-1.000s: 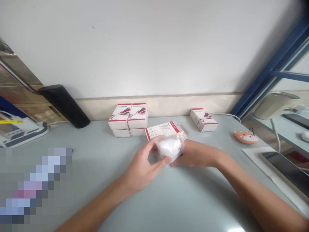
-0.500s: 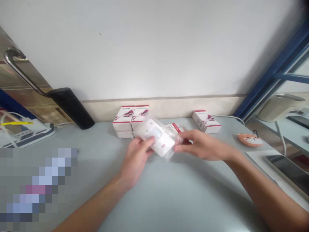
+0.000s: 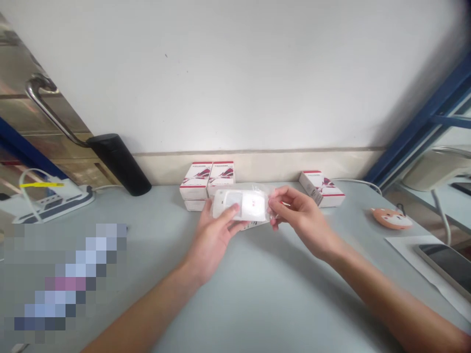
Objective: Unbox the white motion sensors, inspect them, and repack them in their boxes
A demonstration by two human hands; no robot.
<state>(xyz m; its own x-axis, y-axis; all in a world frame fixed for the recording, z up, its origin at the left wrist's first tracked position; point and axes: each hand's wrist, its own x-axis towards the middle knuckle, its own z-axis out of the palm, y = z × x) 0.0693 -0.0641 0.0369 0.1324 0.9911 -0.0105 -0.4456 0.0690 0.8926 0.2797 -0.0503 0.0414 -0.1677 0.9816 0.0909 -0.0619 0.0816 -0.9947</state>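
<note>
A white plastic device with a greyish window, wrapped in a clear plastic bag (image 3: 253, 203), is held above the table. My left hand (image 3: 213, 235) grips its left part, thumb on the front face and fingers beneath. At the bag's right end, the fingers of my right hand (image 3: 298, 215) pinch the clear plastic. Partly hidden under the device, a white box (image 3: 255, 224) with dark print lies on the table. Just behind my left hand stand several small white boxes (image 3: 196, 179) with red edges, stacked two high against the wall.
A similar box (image 3: 324, 189) lies at the back right. Farther right are an orange animal-faced object (image 3: 392, 218), a white sheet (image 3: 408, 252) and a phone (image 3: 447, 267). At left stand a black cylinder (image 3: 119, 164) and a power strip (image 3: 69, 203); a pixelated patch covers the near left.
The bagged device has turned from a slant to nearly level. My right hand has moved along with the bag's end, its fingers now pinched closer on the plastic. The view has shifted slightly.
</note>
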